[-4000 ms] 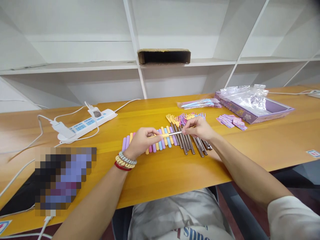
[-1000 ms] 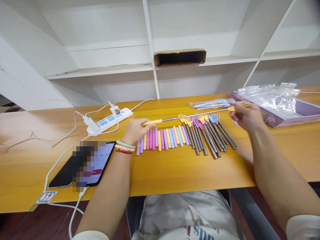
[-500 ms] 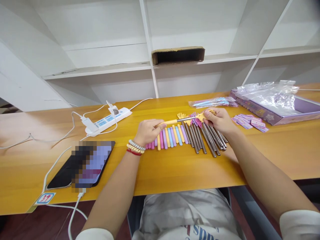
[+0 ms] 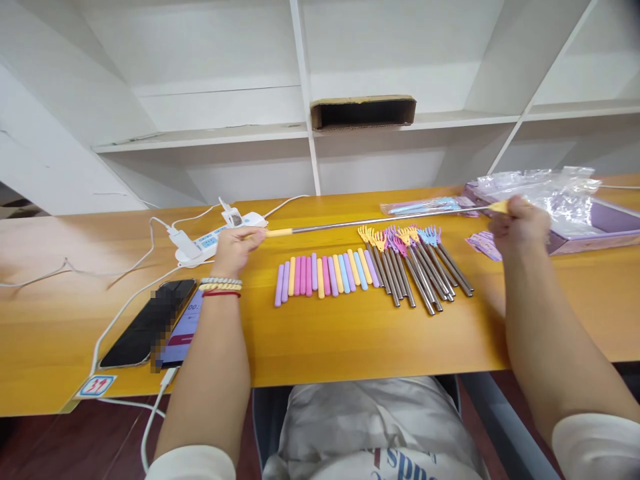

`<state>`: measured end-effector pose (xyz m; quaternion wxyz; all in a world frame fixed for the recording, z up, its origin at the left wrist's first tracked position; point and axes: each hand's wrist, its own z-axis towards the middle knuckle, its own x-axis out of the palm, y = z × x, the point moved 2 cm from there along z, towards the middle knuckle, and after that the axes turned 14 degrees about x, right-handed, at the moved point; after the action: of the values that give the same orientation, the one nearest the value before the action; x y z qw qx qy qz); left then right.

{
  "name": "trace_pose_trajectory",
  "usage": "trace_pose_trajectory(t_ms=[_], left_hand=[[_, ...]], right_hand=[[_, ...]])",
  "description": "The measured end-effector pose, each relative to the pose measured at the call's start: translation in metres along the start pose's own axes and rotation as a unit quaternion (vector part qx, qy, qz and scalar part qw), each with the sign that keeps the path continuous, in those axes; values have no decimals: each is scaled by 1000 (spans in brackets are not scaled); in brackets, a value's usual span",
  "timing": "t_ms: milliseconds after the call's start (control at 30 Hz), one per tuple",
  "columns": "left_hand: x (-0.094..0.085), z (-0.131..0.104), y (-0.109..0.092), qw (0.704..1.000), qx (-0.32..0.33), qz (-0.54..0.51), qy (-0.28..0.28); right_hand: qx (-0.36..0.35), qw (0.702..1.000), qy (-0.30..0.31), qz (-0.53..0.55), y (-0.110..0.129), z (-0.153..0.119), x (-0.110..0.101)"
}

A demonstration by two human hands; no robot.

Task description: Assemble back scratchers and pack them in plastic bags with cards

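We hold a scratcher (image 4: 390, 220) stretched out between our two hands, above the worktop (image 4: 375, 353). Our left grip (image 4: 235, 250) is closed around its yellow handle, and its slim metal rod runs away to our right, rising slightly across the view. Our right grip (image 4: 523, 227) is clenched around the yellow head at the far end; that hand is a little blurred, and the fingers of the head are hidden in it.

Below the rod, to the right of our left grip and nearer our body, we have a row of coloured sleeves (image 4: 321, 278) in purple, yellow, pink and blue, laid side by side. Between that row and our right grip lie metal rods with hand-shaped heads (image 4: 415, 280), their heads pointing away from us.

Beyond these, to the left of our right grip, is a clear packet (image 4: 425, 205) with blue pieces inside. Just left of our right grip we see printed cards (image 4: 483, 245), partly covered by our hand. The purple box (image 4: 600, 243), with clear bags (image 4: 545, 190) in it, extends to the right. Beside our left grip, on its left, is a white power strip (image 4: 255, 219), and a black phone (image 4: 145, 327) lies nearer us.
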<state>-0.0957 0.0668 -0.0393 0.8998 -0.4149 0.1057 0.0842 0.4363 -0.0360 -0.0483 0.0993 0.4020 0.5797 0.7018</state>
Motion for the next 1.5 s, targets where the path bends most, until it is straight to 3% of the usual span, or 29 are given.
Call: trace_pose_trajectory(t_ms=[133, 267, 400, 533, 633, 800, 867, 1000, 1133, 1233, 1500], left_hand=[[-11, 0, 8, 994, -24, -96, -48], [-14, 2, 5, 966, 11, -203, -162], [-22, 2, 0, 947, 12, -223, -231], [-21, 3, -1, 941, -5, -219, -257], [-18, 5, 0, 936, -17, -202, -288], [-22, 3, 3, 889, -100, -73, -441], [-15, 3, 1, 880, -125, -38, -456], [28, 1, -10, 903, -127, -47, -407], [80, -10, -25, 948, -89, -102, -288], [98, -22, -38, 948, -47, -105, -295], [125, -43, -61, 962, -16, -95, -255]], right_hand=[[-32, 999, -24, 18, 8, 10, -20], [-69, 990, -116, 28, 14, 16, -33], [-98, 973, -203, 53, 17, 27, -49], [-68, 973, -212, 67, 14, 29, -51], [-39, 988, -143, 36, 11, 21, -40], [-23, 996, -13, -85, 7, 6, -22], [-8, 991, 26, -133, 5, -2, -12], [4, 960, 150, -236, -12, -34, 30], [20, 907, 309, -284, -40, -77, 78], [-2, 910, 319, -266, -52, -95, 94], [-12, 886, 378, -269, -67, -127, 108]])
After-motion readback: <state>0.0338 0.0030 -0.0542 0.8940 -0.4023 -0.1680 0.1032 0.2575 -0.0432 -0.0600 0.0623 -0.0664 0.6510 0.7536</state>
